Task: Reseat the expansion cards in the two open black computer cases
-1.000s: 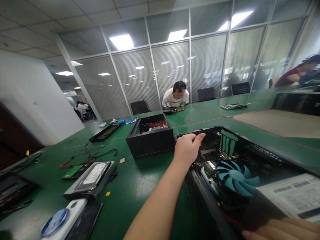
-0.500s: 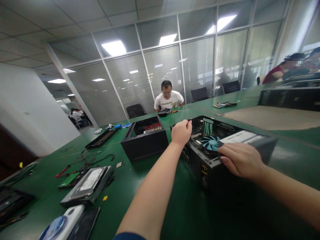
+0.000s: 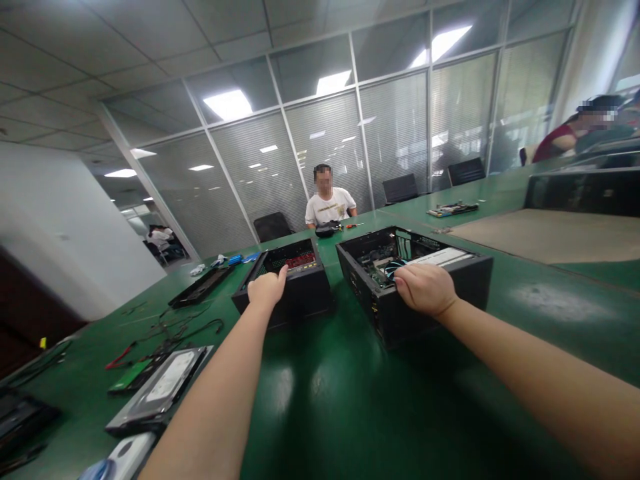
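Two open black computer cases stand side by side on the green table (image 3: 325, 400). The left case (image 3: 300, 287) shows a red board inside. My left hand (image 3: 267, 288) is curled at its near rim, thumb on the top edge. The right case (image 3: 430, 267) holds a blue fan, mostly hidden, and a white-labelled unit. My right hand (image 3: 425, 288) grips this case's near top rim, fingers reaching inside. Both my arms are stretched far forward.
A hard drive (image 3: 160, 387), a green circuit board (image 3: 131, 375), loose cables (image 3: 170, 330) and a white device (image 3: 125, 457) lie at the left. A black panel (image 3: 200, 283) lies further back. A person in a white shirt (image 3: 327, 203) sits across. A brown board (image 3: 540, 240) lies at the right.
The right case has slid away from me across the table. My left hand left its far rim and went to the left case. My right hand stayed on the near rim.
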Demonstrator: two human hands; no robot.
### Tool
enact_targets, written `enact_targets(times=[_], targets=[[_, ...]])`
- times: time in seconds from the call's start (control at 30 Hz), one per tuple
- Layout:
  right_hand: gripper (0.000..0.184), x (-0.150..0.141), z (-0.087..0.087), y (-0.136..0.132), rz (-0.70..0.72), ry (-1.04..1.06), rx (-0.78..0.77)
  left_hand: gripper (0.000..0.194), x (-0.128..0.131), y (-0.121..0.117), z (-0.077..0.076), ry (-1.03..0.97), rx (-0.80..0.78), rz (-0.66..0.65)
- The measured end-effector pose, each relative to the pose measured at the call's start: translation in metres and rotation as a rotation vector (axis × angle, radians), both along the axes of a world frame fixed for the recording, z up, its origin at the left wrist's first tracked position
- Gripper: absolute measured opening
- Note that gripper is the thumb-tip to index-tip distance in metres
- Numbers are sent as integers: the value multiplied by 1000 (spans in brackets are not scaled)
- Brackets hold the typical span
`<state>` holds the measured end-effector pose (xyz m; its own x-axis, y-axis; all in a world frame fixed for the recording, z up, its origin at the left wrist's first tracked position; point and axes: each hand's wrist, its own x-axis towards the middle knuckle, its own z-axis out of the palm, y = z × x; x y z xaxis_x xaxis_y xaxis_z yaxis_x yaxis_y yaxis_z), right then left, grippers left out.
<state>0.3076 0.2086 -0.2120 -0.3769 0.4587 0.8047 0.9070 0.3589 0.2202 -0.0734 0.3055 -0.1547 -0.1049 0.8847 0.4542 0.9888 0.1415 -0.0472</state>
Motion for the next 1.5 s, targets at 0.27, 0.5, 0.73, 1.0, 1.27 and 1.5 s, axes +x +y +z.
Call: enact_targets(times=[0.27, 0.5, 0.73, 1.0, 1.27, 1.5], targets=[[31, -8, -4, 52, -54, 41, -17, 69, -7, -3, -7, 51, -10, -11], [31, -8, -8, 78, -71, 48, 3, 66, -11, -17, -5, 95, -11, -11], [32, -9, -13, 93, -82, 63, -11, 70, -7, -55, -3, 146, -13, -38], [34, -7, -14, 94, -89, 83, -41, 71, 11, -115, 2, 162, -31, -81], [36, -9, -10, 87, -65, 89, -102, 67, 39, -204, 10, 134, -100, -144], [37, -17, 12, 68, -56, 72, -255, 60, 82, -307, 17, 68, -188, -202]])
